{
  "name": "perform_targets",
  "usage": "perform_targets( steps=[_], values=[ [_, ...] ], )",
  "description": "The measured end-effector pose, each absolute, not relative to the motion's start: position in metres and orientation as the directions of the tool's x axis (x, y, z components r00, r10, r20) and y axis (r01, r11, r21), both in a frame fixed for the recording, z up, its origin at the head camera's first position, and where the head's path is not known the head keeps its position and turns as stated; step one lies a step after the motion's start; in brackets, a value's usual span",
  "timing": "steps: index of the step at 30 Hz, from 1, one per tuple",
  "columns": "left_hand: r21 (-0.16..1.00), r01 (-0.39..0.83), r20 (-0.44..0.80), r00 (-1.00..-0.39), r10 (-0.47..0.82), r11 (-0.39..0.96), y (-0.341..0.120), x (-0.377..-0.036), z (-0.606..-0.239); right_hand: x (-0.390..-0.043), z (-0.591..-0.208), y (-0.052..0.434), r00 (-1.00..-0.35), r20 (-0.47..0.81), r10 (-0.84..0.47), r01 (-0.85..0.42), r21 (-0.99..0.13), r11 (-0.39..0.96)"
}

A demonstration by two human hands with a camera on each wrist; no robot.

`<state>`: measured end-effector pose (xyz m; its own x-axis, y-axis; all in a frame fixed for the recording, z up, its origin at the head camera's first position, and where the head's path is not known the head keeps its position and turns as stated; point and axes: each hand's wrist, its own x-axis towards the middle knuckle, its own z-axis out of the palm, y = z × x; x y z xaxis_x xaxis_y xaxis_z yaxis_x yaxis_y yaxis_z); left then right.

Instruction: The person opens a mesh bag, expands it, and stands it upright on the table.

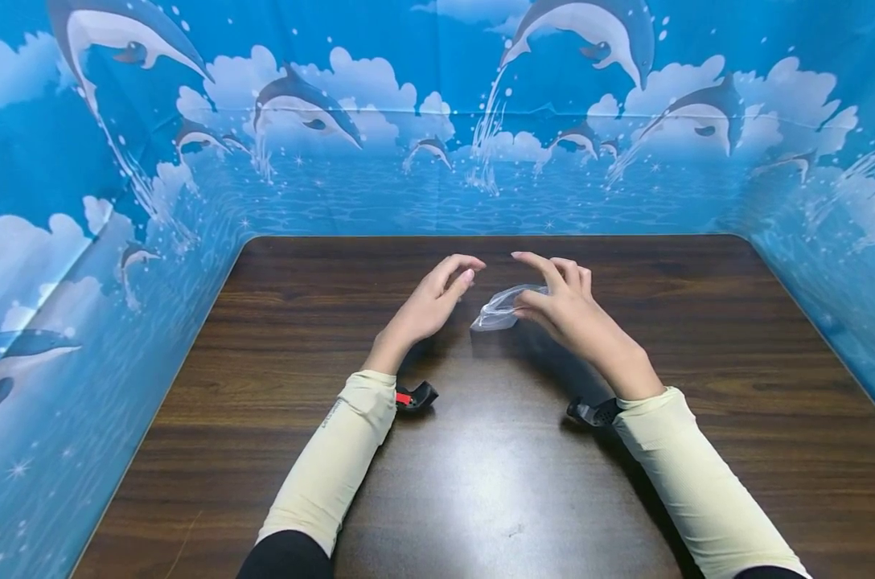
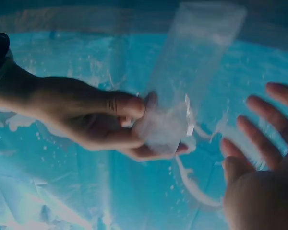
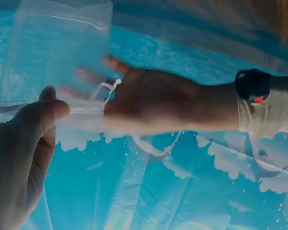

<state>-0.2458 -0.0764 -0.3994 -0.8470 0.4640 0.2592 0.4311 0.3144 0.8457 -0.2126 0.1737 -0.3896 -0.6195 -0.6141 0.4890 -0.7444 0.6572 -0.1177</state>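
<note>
- Pale cream sleeves (image 1: 336, 458) lie nearest, resting on the dark brown wooden surface (image 1: 495, 482).
- Right hand (image 1: 575, 314) pinches a small clear plastic bag (image 1: 499, 310) between thumb and fingers, lifted just above the surface, between both hands.
- Thin, see-through and crumpled, the bag seems to carry a white drawstring (image 3: 105, 88), though the blur leaves that unsure.
- Left hand (image 1: 433, 301) hovers beside the bag, fingers relaxed, holding nothing.

My head view is bright and sharp, with glare on the table (image 1: 481, 482) toward 6 o'clock; both wrist views look blurred, blue-tinted.
</note>
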Motion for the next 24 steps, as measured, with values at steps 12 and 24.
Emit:
perform_targets(
  steps=[12, 24],
  values=[
    [0.537, 0.715, 0.331, -0.666, 0.668, 0.447, -0.072, -0.225, -0.371, -0.209, -0.389, 0.166, -0.630, 0.496, -0.597, -0.732, -0.123, 0.670],
    [0.247, 0.715, 0.352, -0.695, 0.626, 0.655, -0.072, -0.226, -0.372, -0.210, -0.387, 0.169, -0.654, 0.491, -0.576, -0.715, -0.152, 0.682]
  ],
)
